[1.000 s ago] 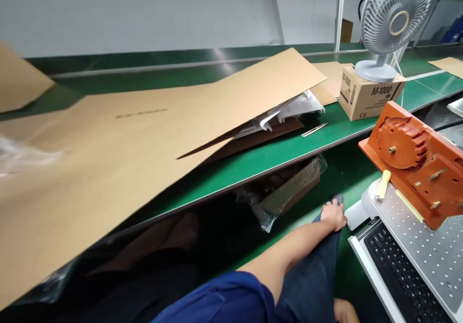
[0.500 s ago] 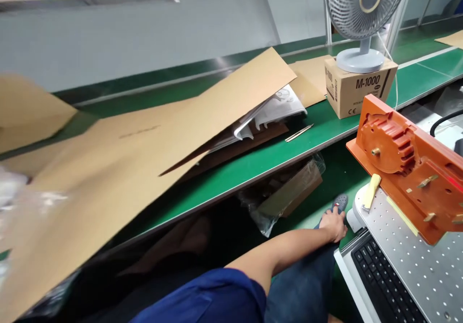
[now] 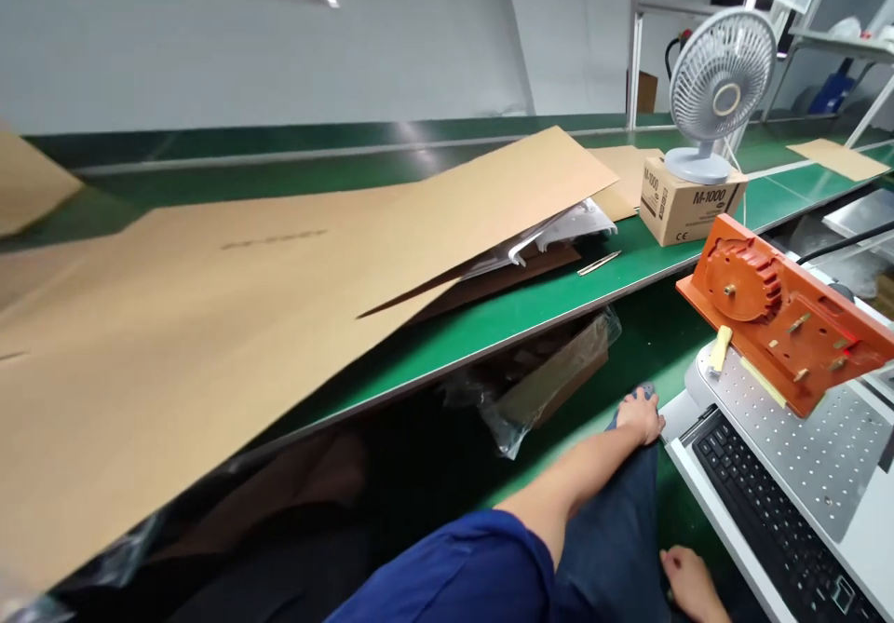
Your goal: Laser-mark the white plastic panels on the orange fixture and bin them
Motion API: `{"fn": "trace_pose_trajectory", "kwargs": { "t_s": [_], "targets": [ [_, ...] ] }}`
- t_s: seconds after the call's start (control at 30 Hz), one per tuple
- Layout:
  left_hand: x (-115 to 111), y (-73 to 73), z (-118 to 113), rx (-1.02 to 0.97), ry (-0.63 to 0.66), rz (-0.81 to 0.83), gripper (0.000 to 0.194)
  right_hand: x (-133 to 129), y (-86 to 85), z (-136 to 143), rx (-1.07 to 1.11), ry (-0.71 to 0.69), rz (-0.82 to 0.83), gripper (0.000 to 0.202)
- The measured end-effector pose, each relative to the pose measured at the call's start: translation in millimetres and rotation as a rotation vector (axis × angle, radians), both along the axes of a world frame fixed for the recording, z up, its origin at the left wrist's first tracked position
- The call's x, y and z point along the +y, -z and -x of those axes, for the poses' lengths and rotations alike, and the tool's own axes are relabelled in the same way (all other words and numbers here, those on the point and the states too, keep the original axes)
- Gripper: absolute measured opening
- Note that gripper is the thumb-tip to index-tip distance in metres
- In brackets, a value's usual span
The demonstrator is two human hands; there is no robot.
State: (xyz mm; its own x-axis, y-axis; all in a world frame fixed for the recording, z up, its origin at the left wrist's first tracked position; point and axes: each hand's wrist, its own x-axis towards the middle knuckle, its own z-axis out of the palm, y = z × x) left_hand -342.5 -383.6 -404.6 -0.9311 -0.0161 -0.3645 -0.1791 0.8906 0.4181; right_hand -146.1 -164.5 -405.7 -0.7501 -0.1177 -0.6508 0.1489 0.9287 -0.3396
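Seemingly paused: left of the black rectangular keyboard (image 3: 765,511), the left hand (image 3: 639,416) lies loosely spread on a blue denim trouser leg (image 3: 609,521); the right hand (image 3: 688,578) half-curled, contents unclear. Reaching would call for lifting.

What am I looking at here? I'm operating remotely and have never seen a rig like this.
There is no machine arm: these are a person's bare hands, and every picture comes from one camera worn on that person's head, looking forward and down. The left hand rests on a knee of the jeans, with nothing visible in it. The right hand is low in the picture; I can't tell if it holds anything.

On the green bench lies a large cardboard sheet, with a white part showing beneath its raised end. Farther along, a fan stands on a box. At the right are an orange piece and a black keyboard.
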Motion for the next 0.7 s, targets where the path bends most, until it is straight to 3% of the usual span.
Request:
{"fn": "trace_pose_trajectory", "kwargs": {
  "t_s": [0.13,0.23,0.33,0.47,0.57,0.63,0.7],
  "targets": [
    [-12.2,1.5,-7.1,0.02,-0.01,-0.052,0.068,26.8,-40.9,-26.3,0.083,0.052,-0.192,0.039],
    [-19.3,4.8,-15.0,0.013,0.008,-0.082,0.07,28.0,-74.4,-52.4,0.061,0.11,-0.28,0.041],
    [-25.8,6.2,-24.2,-0.008,0.037,-0.095,0.071,12.8,-113.3,-72.8,0.032,0.12,-0.169,0.038],
    [-34.0,-0.5,-36.6,-0.019,0.101,-0.105,0.07,-2.4,-180.9,-96.5,0.127,0.193,0.049,0.034],
    [-43.6,-3.4,-50.9,0.021,0.218,-0.115,0.066,3.4,-230.1,-121.7,0.271,0.336,0.175,0.034],
    [-55.7,4.5,-61.7,0.055,0.289,-0.129,0.063,17.4,-252.9,-142.8,0.43,0.449,0.213,0.033],
    [-73.0,21.7,-70.4,0.021,0.11,-0.266,0.059,39.1,-263.8,-167.8,0.591,0.581,0.171,0.03]
  ]
}}
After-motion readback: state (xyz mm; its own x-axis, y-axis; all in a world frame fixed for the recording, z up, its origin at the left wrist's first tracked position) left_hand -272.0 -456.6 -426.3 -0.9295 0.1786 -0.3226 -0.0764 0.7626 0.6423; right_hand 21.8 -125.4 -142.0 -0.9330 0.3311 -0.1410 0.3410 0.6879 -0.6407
